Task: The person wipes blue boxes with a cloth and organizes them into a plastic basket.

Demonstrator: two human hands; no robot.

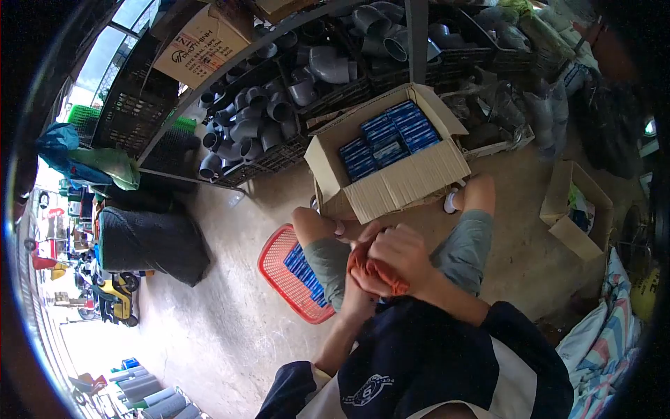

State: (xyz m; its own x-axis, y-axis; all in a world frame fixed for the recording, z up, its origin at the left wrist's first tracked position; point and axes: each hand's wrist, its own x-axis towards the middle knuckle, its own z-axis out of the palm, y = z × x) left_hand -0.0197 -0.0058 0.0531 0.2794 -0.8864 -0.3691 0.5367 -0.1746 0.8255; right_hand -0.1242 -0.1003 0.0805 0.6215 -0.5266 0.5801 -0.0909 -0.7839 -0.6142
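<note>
My right hand [399, 253] and left hand [359, 297] both clamped on an orange cloth [368, 272], red basket [283, 269] beside my knee, open cardboard box [405, 183] of blue packs ahead

Both hands, the left hand [357, 302] and the right hand [401, 253], are gripping an orange cloth [370, 271] above the knees. A cardboard box [408, 183] of blue packets [388, 138] is sitting on the floor ahead, a red basket [280, 274] lying beside it.

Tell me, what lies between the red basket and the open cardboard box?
In the head view, the person's bent knee lies between the red basket and the cardboard box.
</note>
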